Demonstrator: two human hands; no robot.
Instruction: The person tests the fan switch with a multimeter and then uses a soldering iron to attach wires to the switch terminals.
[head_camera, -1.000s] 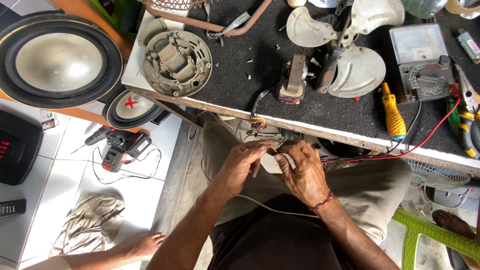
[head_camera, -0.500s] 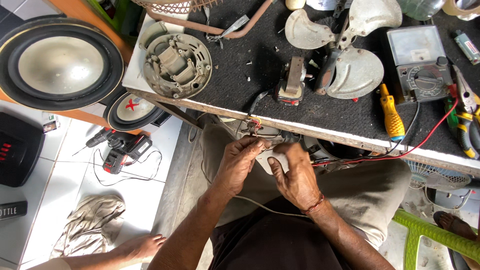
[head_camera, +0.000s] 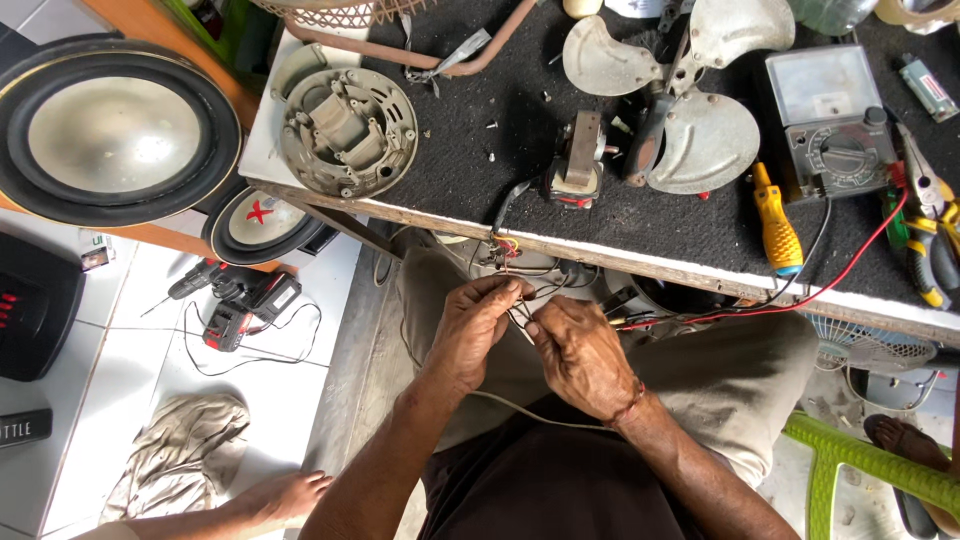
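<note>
Both hands (head_camera: 530, 335) now nearer bench edge (head_camera: 600, 255)

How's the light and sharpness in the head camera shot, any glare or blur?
Head view: even daylight, soft shadows; mild glare on the large speaker cone and white floor tiles; left hand, right hand and thin wires fairly sharp; slight wide-angle bending at edges.

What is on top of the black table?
On the black table lie a grey fan blade, a round motor cover, a meter and a yellow screwdriver. Whatever lies beneath them is covered.
</note>
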